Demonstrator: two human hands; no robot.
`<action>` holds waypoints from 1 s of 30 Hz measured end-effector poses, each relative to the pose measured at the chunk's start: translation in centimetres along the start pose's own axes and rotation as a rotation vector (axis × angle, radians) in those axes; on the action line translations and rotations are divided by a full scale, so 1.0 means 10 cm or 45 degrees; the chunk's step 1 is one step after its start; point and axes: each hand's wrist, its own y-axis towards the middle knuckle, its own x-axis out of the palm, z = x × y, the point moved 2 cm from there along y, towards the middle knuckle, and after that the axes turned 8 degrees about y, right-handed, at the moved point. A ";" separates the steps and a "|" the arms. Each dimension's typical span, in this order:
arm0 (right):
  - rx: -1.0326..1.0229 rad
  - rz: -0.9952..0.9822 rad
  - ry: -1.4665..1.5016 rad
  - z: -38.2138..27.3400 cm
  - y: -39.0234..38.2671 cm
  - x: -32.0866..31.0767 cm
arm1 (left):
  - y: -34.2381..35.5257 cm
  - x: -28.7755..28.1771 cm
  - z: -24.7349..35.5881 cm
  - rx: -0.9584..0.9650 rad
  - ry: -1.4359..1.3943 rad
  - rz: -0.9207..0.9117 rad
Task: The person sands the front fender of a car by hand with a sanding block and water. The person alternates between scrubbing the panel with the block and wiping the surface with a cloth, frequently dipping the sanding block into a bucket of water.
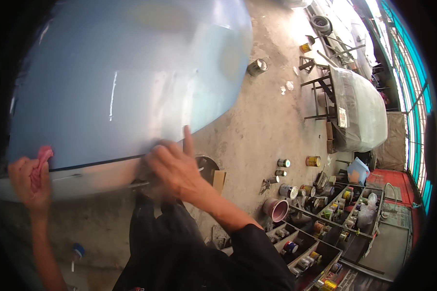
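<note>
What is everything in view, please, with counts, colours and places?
Car body panel: one, blue-grey, upper left.
Cloth: one, pink, panel's near left corner.
Floor: one, tan, centre.
Metal can: one, grey, upper centre.
Compartmented rack: at least one, dark, lower right.
Other cans: several, mixed colours, in and around rack.
Bucket: one, reddish, beside rack.
Plastic-wrapped body part: one, whitish, right.
Wheel: one, dark, upper right.
Trousers: one pair, black, lower centre.
Left hand: one, bare, gripping cloth.
Right hand: one, bare, at panel's near edge.
</note>
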 end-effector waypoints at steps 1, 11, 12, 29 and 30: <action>-0.023 0.004 0.021 -0.01 0.00 0.05 | 0.00 -0.05 -0.03 0.095 0.101 0.049; 0.181 -0.075 -0.097 0.07 -0.13 -0.20 | 0.29 -0.07 0.27 0.113 0.135 0.096; 0.235 -0.091 -0.092 0.08 -0.15 -0.30 | 0.28 -0.08 0.27 0.124 0.138 0.086; -0.002 -0.179 0.243 0.03 0.27 -0.31 | 0.35 -0.04 0.35 0.119 0.070 0.130; -0.005 -0.184 0.237 0.07 0.23 -0.32 | 0.35 -0.03 0.35 0.118 0.072 0.131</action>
